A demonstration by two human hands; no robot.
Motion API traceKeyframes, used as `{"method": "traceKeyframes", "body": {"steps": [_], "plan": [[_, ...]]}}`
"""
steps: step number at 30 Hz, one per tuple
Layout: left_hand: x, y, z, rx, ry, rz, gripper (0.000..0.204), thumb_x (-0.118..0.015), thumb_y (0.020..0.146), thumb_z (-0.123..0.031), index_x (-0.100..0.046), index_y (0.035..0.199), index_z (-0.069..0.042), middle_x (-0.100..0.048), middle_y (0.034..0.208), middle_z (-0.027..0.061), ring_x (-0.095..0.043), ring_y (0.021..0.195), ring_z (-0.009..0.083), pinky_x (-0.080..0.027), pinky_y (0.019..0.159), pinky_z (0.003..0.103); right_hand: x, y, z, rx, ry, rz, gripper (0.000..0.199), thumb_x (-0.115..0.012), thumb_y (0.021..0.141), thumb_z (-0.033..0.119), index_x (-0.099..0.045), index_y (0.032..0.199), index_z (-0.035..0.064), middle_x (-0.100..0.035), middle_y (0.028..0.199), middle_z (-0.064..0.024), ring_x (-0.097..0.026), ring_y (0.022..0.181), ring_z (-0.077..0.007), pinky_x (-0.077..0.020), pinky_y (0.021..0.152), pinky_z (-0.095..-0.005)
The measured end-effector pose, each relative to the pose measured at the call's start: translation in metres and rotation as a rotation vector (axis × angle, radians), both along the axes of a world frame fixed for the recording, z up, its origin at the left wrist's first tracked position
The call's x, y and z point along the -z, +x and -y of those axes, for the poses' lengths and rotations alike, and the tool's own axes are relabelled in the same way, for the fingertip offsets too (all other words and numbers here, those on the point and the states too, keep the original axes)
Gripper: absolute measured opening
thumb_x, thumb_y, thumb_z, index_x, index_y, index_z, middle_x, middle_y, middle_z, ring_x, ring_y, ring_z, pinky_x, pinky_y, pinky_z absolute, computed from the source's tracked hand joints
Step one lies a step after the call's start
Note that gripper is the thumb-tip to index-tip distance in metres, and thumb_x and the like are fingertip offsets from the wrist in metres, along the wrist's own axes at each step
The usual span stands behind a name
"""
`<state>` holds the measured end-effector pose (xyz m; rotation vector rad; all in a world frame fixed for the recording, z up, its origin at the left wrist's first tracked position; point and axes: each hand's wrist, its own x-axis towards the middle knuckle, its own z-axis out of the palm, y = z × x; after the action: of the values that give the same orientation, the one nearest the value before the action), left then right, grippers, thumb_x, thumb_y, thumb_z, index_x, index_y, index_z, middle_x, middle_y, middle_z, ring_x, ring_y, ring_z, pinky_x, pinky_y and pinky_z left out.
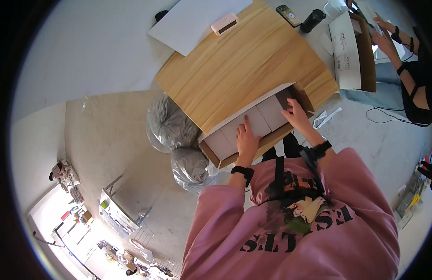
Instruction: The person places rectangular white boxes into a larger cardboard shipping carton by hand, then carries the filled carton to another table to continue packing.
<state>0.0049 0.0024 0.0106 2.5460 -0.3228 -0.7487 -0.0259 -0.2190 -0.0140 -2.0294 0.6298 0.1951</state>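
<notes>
A flat cardboard box (216, 145) with white inner panels lies at the near edge of a wooden table (244, 60). My left hand (247, 139) rests flat on the white panels inside the box, fingers apart. My right hand (297, 116) presses on the box's right end, where a dark grey patch shows by its fingers. Both wrists wear black bands. Neither hand grips anything.
Two grey plastic bags (171, 128) sit on the floor left of the table. A white sheet (192, 21), a small white device (224, 24), a phone (289, 14) and a black cup (313, 20) lie at the far side. Another person's hands (384, 35) work at a second box (351, 51).
</notes>
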Motion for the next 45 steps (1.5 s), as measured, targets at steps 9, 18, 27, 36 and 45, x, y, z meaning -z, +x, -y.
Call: {"method": "traceKeyframes", "body": {"steps": [9, 18, 27, 36, 45], "plan": [[0.015, 0.002, 0.009, 0.044, 0.180, 0.004, 0.100, -0.076, 0.066, -0.017, -0.013, 0.144, -0.008, -0.040, 0.127, 0.0204, -0.040, 0.119, 0.0370, -0.039, 0.098, 0.042, -0.086, -0.027, 0.074, 0.129, 0.536, 0.059, 0.041, -0.061, 0.086, 0.015, -0.047, 0.120, -0.0027, -0.057, 0.110, -0.0155, -0.059, 0.098, -0.0194, -0.0465, 0.084, -0.0290], [-0.020, 0.013, 0.037, -0.079, 0.368, -0.066, 0.064, -0.069, 0.073, -0.025, -0.040, 0.128, -0.008, -0.056, 0.109, 0.0188, -0.055, 0.102, 0.0344, -0.046, 0.084, 0.045, -0.102, 0.030, 0.178, -0.004, 0.703, 0.038, 0.035, -0.055, 0.091, 0.023, -0.052, 0.115, -0.0027, -0.060, 0.107, -0.0112, -0.058, 0.097, -0.0169, -0.0449, 0.086, -0.0275], [-0.132, 0.065, 0.178, -0.280, 0.105, -0.120, 0.031, -0.066, 0.078, -0.034, -0.064, 0.097, -0.010, -0.059, 0.063, 0.0057, -0.061, 0.064, 0.0231, -0.047, 0.059, 0.036, -0.148, 0.146, 0.295, 0.306, 1.009, 0.234, 0.027, -0.057, 0.089, 0.021, -0.055, 0.110, 0.0024, -0.062, 0.100, -0.0072, -0.059, 0.087, -0.0137, -0.0465, 0.076, -0.0265], [-0.053, 0.017, 0.149, -0.576, 0.289, -0.074, 0.032, -0.068, 0.073, -0.028, -0.056, 0.090, -0.004, -0.057, 0.094, 0.0137, -0.054, 0.092, 0.0313, -0.045, 0.076, 0.042, -0.060, 0.375, 0.290, 0.687, 1.460, 0.456, 0.022, -0.058, 0.088, 0.024, -0.055, 0.099, 0.0055, -0.059, 0.095, -0.0060, -0.059, 0.085, -0.0156, -0.0474, 0.074, -0.0299], [0.017, -0.012, 0.111, -0.867, 0.295, -0.111, 0.081, -0.075, 0.062, -0.026, -0.038, 0.127, 0.004, -0.041, 0.117, 0.0249, -0.045, 0.108, 0.0409, -0.037, 0.096, 0.045, 0.135, 0.488, 0.339, 0.970, 1.084, 0.399, 0.028, -0.055, 0.090, 0.035, -0.051, 0.096, 0.0077, -0.048, 0.087, -0.0014, -0.048, 0.078, -0.0131, -0.0440, 0.071, -0.0308]]}}
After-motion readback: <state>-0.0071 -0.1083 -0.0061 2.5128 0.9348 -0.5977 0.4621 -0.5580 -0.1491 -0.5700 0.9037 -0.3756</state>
